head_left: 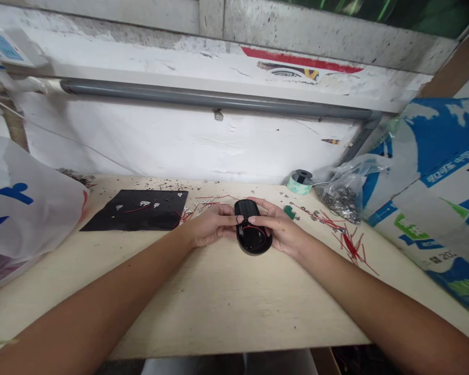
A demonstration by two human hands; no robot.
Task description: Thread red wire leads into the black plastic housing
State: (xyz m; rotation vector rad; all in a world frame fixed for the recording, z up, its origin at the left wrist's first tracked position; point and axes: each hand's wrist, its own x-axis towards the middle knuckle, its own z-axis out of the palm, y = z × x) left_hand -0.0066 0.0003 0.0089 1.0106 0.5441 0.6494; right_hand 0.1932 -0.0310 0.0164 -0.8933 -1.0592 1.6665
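We hold the black plastic housing point(253, 240) closed between left hand point(213, 225) and right hand point(278, 225), over the wooden bench point(219, 297); both hands hide its middle, and the red wire point(255, 228) is only partly visible

A case point(252, 238) is over the middle of the table point(219, 307), with a mat point(135, 211) on the table to its left and loose wires point(352, 245) to its right. A big bag point(27, 203) lies at the table's left end. At the back right, a tape roll point(299, 182) stands just beside a small bag point(342, 197) of metal parts, below a pipe point(214, 96) on the wall point(180, 146).
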